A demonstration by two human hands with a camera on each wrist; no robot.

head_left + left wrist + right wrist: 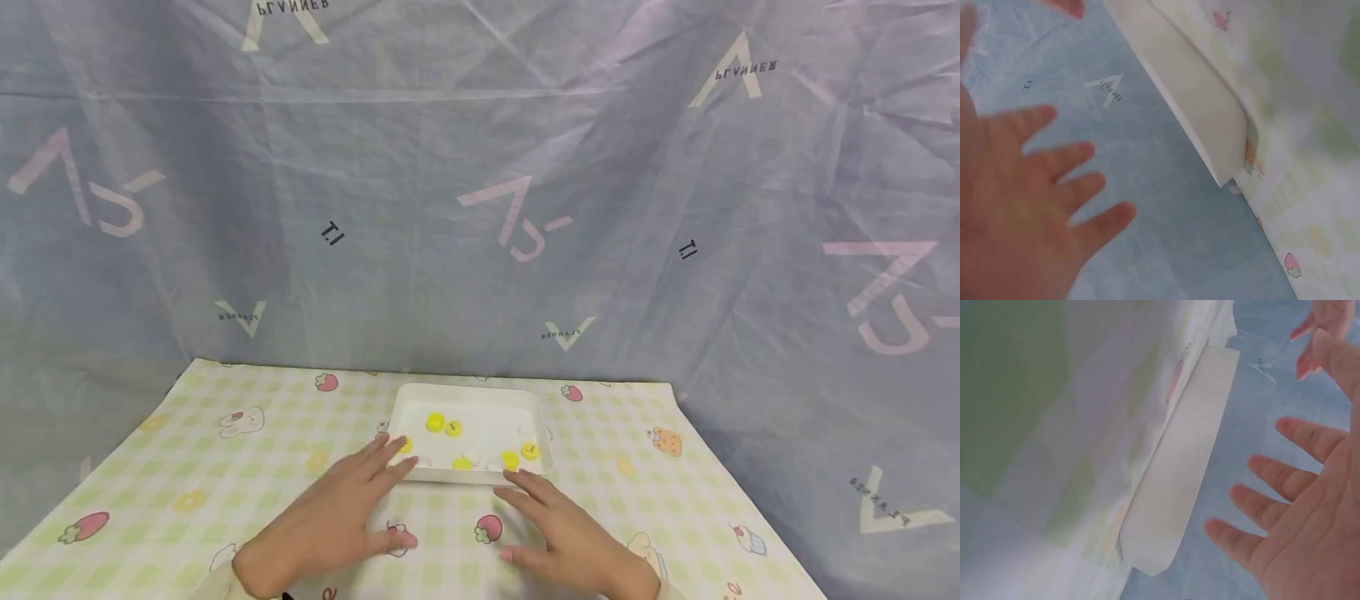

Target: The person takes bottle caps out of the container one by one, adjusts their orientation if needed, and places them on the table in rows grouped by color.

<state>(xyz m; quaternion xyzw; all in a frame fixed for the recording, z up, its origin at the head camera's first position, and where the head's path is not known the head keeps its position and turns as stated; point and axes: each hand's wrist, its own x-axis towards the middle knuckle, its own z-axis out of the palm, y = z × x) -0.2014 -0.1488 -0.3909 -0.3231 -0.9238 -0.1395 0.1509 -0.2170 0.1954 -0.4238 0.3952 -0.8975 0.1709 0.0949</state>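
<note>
Nearest us, the left hand [330,517] and the right hand [573,533] hover with fingers spread and relaxed, both free of any grip. Beneath them we see the cloth-covered worktop [442,562], printed with green checks and strawberries. Just beyond the fingertips, the white tray [459,477] sits on it, holding round yellow pieces [453,428], some marked, and paler white pieces [471,457] we can barely make out. Behind hangs a grey-blue curtain [420,275] with printed lettering.
</note>
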